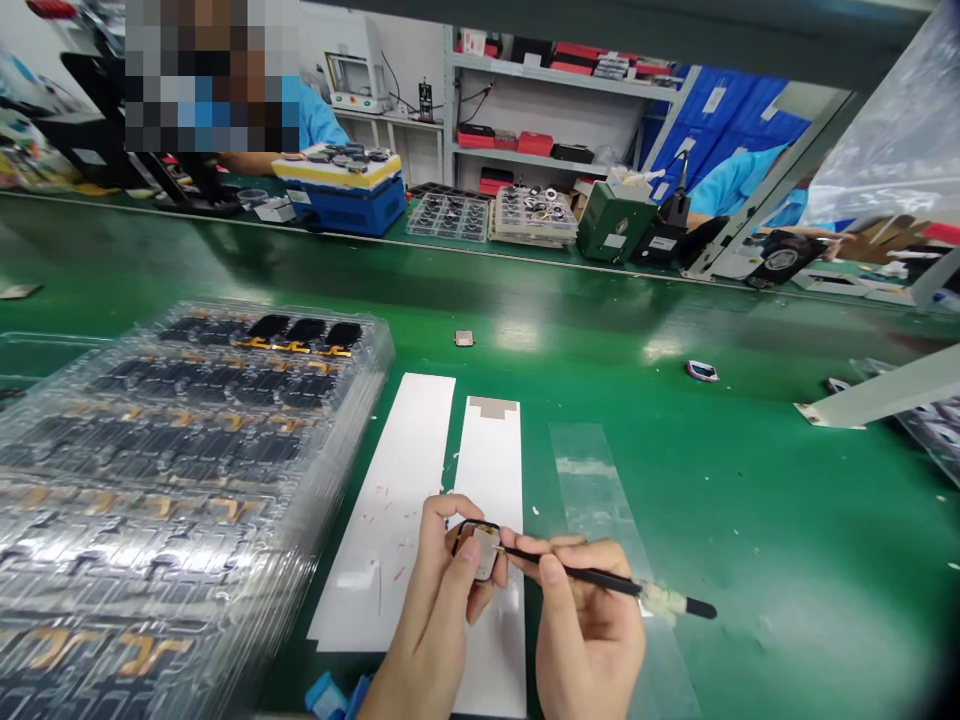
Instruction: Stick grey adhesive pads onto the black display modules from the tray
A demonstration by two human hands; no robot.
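Observation:
Between the thumb and fingers of my left hand (pixel 442 590) is a small watch case (pixel 486 556) with a black rim and a pale, silvery plate inside. My right hand (pixel 589 610) is closed around black tweezers (pixel 604 578) with a pale wrapping near the rear end. The tip of the tweezers reaches the side of the plate; whether it grips anything there I cannot tell. Both hands are above a white strip (pixel 491 460) with a grey patch at its far end. Beside it on the left lies a wider white strip (pixel 412 440) with small red scraps on it.
A tall stack of clear trays (pixel 330 480) with small black screens stands at left. On the green bench (pixel 750 520) lie a clear film strip (pixel 592 470), a small plate (pixel 464 339) and a watch frame (pixel 702 371). Co-workers in blue sleeves (pixel 319 110) sit across the bench.

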